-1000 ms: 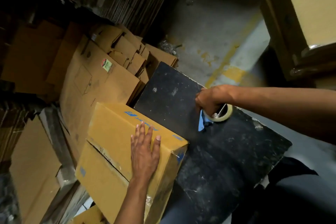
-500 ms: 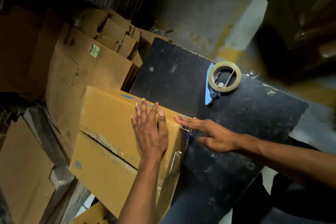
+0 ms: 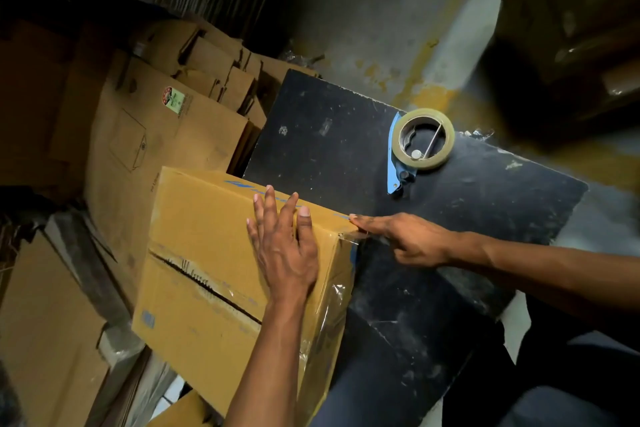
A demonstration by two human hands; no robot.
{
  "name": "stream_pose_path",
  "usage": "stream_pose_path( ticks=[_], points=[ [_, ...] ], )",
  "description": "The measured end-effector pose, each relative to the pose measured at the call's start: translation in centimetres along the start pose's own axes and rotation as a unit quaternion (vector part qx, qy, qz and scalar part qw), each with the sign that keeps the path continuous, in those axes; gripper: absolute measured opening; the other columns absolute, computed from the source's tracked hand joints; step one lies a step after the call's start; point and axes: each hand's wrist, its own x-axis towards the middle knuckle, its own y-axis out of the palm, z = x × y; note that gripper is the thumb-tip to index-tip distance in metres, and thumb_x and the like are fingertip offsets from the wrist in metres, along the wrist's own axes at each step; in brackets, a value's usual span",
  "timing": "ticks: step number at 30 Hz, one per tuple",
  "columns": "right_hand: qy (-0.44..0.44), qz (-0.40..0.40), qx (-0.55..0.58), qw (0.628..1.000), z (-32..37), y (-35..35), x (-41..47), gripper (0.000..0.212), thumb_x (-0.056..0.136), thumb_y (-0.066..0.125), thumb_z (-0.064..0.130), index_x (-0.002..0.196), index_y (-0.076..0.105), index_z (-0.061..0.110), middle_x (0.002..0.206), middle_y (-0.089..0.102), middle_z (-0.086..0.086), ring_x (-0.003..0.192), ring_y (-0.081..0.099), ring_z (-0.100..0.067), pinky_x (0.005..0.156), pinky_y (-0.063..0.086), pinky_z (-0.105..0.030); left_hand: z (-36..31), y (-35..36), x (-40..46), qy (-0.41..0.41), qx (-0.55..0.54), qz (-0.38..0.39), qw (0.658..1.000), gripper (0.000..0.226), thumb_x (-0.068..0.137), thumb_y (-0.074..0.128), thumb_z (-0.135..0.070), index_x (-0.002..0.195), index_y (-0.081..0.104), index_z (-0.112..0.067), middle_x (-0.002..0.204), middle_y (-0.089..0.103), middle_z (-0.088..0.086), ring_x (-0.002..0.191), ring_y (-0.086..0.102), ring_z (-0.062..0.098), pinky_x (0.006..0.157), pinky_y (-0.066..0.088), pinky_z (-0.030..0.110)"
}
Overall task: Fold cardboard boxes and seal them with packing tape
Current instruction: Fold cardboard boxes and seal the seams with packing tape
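Box (image 3: 207, 239) yellow-brown, blue print; board (image 3: 450, 218) black, white-scuffed; tape dispenser (image 3: 394, 163) blue; tape roll (image 3: 425, 139) tan.

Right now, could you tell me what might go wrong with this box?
1. The box overhangs the black board's edge, held by the flat left hand; it could tip off.
2. The right hand presses tape that looks wrinkled at the corner; it may peel.
3. The top seam gapes.

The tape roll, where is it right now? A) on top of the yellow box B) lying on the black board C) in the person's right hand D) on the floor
B: the tape roll lies on the black board with no hand on it, while the right hand is down at the corner of the box.
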Motion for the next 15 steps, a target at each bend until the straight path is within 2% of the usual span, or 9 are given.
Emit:
stream_pose_path(
  ticks=[2, 4, 6, 9, 12, 15],
  points=[
    [-0.002, -0.019, 0.021, 1.0, 0.2, 0.0, -0.6, 0.097, 0.071, 0.045, 0.001, 0.164, 0.025, 0.023, 0.168, 0.024, 0.008, 0.149, 0.039, -0.012, 0.118, 0.039, -0.036, 0.0, 0.1, 0.0, -0.003, -0.003, -0.002, 1.0, 0.051, 0.107, 0.033, -0.051, 0.143, 0.06, -0.027, 0.169, 0.027, -0.003, 0.159, 0.005, 0.011, 0.129, 0.006, 0.05],
    [-0.022, -0.047, 0.05, 0.997, 1.1, 0.6, -1.4, 0.099, 0.07, 0.046, -0.003, 0.164, 0.023, 0.022, 0.169, 0.02, 0.008, 0.154, 0.025, -0.006, 0.124, 0.028, -0.027, -0.1, 0.1, 0.0, -0.008, -0.001, 0.001, 1.0, 0.049, 0.108, 0.034, -0.05, 0.142, 0.061, -0.027, 0.169, 0.027, -0.002, 0.159, 0.005, 0.011, 0.129, 0.006, 0.049],
    [-0.036, -0.077, 0.072, 0.994, 2.0, 1.5, -1.9, 0.104, 0.07, 0.05, -0.011, 0.164, 0.019, 0.019, 0.171, 0.016, 0.008, 0.156, 0.017, -0.005, 0.125, 0.023, -0.026, -0.1, 0.1, 0.0, -0.009, 0.001, 0.0, 1.0, 0.049, 0.108, 0.034, -0.049, 0.142, 0.061, -0.027, 0.169, 0.027, -0.003, 0.159, 0.005, 0.01, 0.129, 0.006, 0.049],
    [-0.049, -0.124, 0.097, 0.986, 2.3, 3.4, -1.5, 0.106, 0.07, 0.051, -0.011, 0.165, 0.013, 0.018, 0.172, 0.011, 0.008, 0.158, 0.013, -0.009, 0.125, 0.03, -0.041, 0.0, 0.2, 0.1, -0.007, 0.003, 0.001, 1.0, 0.051, 0.107, 0.032, -0.051, 0.142, 0.061, -0.027, 0.169, 0.027, -0.004, 0.159, 0.005, 0.01, 0.129, 0.005, 0.047],
    [-0.061, -0.168, 0.092, 0.98, 2.7, 6.1, -0.7, 0.107, 0.071, 0.053, -0.009, 0.165, 0.007, 0.013, 0.173, 0.003, 0.003, 0.159, 0.005, -0.015, 0.127, 0.023, -0.05, 0.0, 0.2, 0.0, 0.003, 0.009, -0.002, 1.0, 0.061, 0.105, 0.025, -0.058, 0.142, 0.061, -0.026, 0.17, 0.026, -0.003, 0.159, 0.005, 0.011, 0.129, 0.004, 0.047],
    [-0.06, -0.247, 0.086, 0.963, 3.3, 9.6, -0.1, 0.112, 0.069, 0.055, -0.007, 0.163, -0.003, 0.008, 0.173, -0.012, -0.004, 0.16, -0.006, -0.023, 0.126, 0.015, -0.059, 0.0, 0.1, 0.1, 0.021, 0.022, 0.001, 1.0, 0.067, 0.103, 0.019, -0.06, 0.143, 0.059, -0.024, 0.17, 0.024, -0.001, 0.159, 0.003, 0.013, 0.129, 0.003, 0.048]
  ],
)
